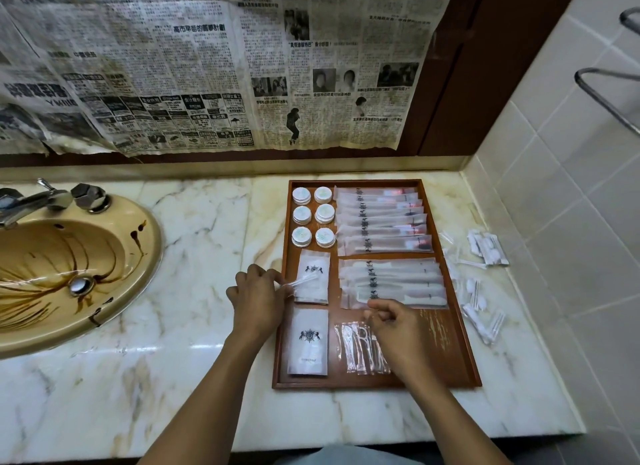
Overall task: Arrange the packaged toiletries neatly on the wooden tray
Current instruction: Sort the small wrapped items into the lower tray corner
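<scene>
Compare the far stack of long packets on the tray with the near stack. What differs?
Contents: far stack shows red and dark tips through the wrap; near stack looks all white inside. Neighbours: far stack lies beside the round tubs; near stack beside a flat crested sachet, right hand at its near edge. Shared: frosted wrappers, dark crest, overlapped on the wooden tray.

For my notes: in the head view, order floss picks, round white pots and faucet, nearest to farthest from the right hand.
1. floss picks: at the right hand, tray front.
2. round white pots: tray's far left corner.
3. faucet: far left, by the sink.
</scene>
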`<state>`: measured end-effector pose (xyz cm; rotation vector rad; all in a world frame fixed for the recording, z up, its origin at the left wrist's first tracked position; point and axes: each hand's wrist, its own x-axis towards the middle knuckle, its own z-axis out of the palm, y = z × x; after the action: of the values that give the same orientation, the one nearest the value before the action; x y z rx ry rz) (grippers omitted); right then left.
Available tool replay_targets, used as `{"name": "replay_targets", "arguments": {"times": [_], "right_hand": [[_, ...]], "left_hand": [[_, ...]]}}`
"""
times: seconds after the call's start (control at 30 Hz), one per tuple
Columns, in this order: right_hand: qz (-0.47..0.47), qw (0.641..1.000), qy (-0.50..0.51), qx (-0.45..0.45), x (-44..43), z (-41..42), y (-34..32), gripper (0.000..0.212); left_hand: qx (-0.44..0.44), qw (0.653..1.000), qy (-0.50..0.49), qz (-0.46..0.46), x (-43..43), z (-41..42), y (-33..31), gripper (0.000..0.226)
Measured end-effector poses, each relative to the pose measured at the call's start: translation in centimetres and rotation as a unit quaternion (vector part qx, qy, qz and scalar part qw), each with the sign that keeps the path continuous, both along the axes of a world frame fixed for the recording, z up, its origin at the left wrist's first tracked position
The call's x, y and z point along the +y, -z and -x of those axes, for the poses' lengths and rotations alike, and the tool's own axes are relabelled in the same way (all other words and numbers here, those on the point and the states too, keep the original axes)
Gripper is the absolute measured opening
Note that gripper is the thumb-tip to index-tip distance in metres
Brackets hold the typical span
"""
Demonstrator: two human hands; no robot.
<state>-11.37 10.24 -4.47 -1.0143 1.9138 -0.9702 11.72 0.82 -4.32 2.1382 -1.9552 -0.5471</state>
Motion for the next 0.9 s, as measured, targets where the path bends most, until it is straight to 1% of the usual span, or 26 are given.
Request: {"name": "replay_targets", "arguments": {"times": [0.07,0.13,0.23,0.27,0.33,0.4,0.47,0.6,0.67,0.77,0.83,0.9], "right_hand": [[-0.005,1.0,0.001,-0.012,0.0,0.2,-0.1,0.016],[-0.012,1.0,0.001,-0.026,-0.1,0.3,-0.5,0.013],[-0.009,0.997,-0.011,-0.081,-0.1,0.3,-1.9,0.011],[-0.003,0.995,-0.017,-0.102,0.0,0.3,-2.4,0.012],[0.014,0.991,-0.01,-0.135,0.0,0.4,-3.2,0.012],[0.04,0.988,0.016,-0.15,0.0,0.8,-3.7,0.01],[0.057,0.986,0.044,-0.147,0.0,1.4,-3.9,0.013],[0.057,0.987,0.077,-0.131,0.7,3.7,-3.4,0.015],[0.052,0.987,0.089,-0.122,1.2,4.9,-2.5,0.014],[0.048,0.978,0.153,-0.134,2.1,7.4,-1.0,0.007],[0.042,0.971,0.207,-0.114,2.9,9.7,-0.1,0.006],[0.029,0.965,0.253,-0.064,3.8,12.3,0.2,0.01]], "left_hand": [[0.045,0.999,-0.019,0.005,0.4,0.4,-0.5,0.015],[0.12,0.992,-0.043,0.017,1.1,1.4,-1.4,0.011],[0.26,0.964,-0.059,-0.007,3.0,3.8,-3.1,0.011],[0.296,0.954,-0.054,-0.018,3.6,4.8,-3.6,0.009],[0.336,0.941,-0.032,-0.028,4.8,6.6,-4.1,0.006],[0.358,0.933,-0.012,-0.036,5.5,8.2,-4.1,0.007],[0.367,0.928,-0.004,-0.058,6.0,9.4,-3.9,0.01],[0.361,0.928,0.016,-0.096,6.8,11.6,-3.9,0.015],[0.365,0.925,0.034,-0.105,7.0,12.6,-4.0,0.013],[0.357,0.927,0.053,-0.101,7.4,13.8,-3.8,0.011],[0.345,0.931,0.058,-0.102,7.6,14.4,-3.3,0.012],[0.346,0.93,0.056,-0.11,8.0,15.0,-2.8,0.01]]}}
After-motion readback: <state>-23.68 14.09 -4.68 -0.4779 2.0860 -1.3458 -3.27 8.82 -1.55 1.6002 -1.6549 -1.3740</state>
